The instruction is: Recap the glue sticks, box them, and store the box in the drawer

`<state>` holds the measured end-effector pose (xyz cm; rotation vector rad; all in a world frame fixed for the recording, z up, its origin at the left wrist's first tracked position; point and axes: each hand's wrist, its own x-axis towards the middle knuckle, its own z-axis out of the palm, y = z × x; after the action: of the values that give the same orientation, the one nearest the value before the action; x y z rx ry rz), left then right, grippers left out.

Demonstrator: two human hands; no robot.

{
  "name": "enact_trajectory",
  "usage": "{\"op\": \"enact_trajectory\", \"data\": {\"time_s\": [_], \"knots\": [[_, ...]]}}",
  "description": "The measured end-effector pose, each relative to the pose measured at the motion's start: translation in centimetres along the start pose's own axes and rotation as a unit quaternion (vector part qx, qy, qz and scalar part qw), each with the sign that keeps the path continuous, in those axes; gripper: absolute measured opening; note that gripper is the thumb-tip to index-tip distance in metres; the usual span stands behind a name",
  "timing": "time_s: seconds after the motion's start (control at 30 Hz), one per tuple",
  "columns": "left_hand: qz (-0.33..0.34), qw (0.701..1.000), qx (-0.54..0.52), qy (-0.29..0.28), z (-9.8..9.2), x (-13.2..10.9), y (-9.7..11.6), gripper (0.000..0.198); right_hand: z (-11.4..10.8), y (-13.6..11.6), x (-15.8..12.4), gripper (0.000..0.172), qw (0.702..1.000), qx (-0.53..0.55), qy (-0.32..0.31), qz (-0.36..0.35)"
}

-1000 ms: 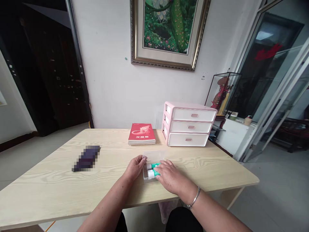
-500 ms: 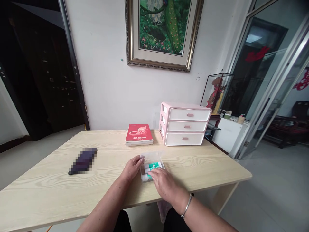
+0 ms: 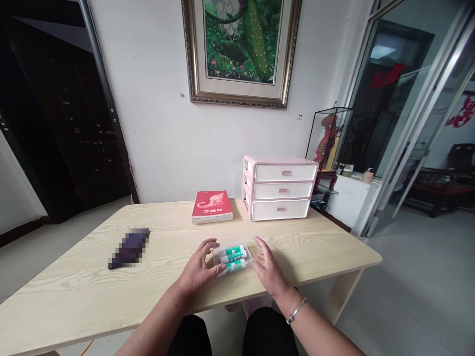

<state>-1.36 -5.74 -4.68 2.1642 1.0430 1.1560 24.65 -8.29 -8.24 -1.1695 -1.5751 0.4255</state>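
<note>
A small clear plastic box (image 3: 249, 261) lies near the table's front edge. Inside are three green and white tubes (image 3: 233, 257) lying side by side. My left hand (image 3: 200, 265) is at the box's left side, thumb and fingers spread around its left end. At the right end, my right hand (image 3: 267, 264) has its fingers apart and holds nothing; its thumb is close to the box's side. No raised lid shows over the box.
Behind the box, a red book (image 3: 213, 205) lies on the wooden table (image 3: 166, 247). A pink and white three-drawer unit (image 3: 284, 190) stands to its right. A pixelated dark object (image 3: 129, 248) lies at the left.
My right hand has moved off the tubes to the box's right side. The clear flap raised behind the box no longer shows, and my left hand has spread around the left end.
</note>
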Motion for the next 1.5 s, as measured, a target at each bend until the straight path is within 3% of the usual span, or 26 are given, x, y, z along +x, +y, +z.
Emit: {"op": "enact_trajectory", "data": {"time_s": [0.07, 0.17, 0.4, 0.7, 0.83, 1.07, 1.27, 1.5], "knots": [[0.035, 0.997, 0.07, -0.022, 0.0, -0.6, -0.1, 0.062, -0.2, -0.8, -0.1, 0.073, 0.996, -0.04, -0.046, -0.062], [0.072, 0.984, 0.158, -0.048, 0.1, -1.3, -0.3, 0.067, -0.3, -1.6, -0.3, 0.064, 0.983, -0.099, -0.088, -0.125], [0.121, 0.937, 0.319, -0.068, 0.6, -1.9, 0.0, 0.053, -0.2, -2.2, -0.6, 0.052, 0.958, -0.191, -0.125, -0.172], [0.173, 0.929, 0.324, -0.045, 1.1, -2.0, -1.3, 0.043, 0.2, -1.8, -0.5, 0.052, 0.926, -0.277, -0.124, -0.226], [0.176, 0.925, 0.332, -0.057, 1.3, -1.9, -1.4, 0.044, 0.3, -1.2, -0.3, 0.051, 0.908, -0.311, -0.137, -0.245], [0.175, 0.917, 0.357, -0.019, 1.4, -1.7, -1.0, 0.043, 0.8, -1.6, -0.2, 0.047, 0.894, -0.345, -0.129, -0.254], [0.181, 0.917, 0.354, -0.032, 1.4, -1.6, -1.1, 0.042, 0.0, -3.2, -0.1, 0.041, 0.919, -0.297, -0.135, -0.22], [0.179, 0.928, 0.322, -0.055, 0.8, -1.5, -0.4, 0.045, -0.2, -1.7, 0.7, 0.031, 0.969, -0.152, -0.112, -0.159]]}}
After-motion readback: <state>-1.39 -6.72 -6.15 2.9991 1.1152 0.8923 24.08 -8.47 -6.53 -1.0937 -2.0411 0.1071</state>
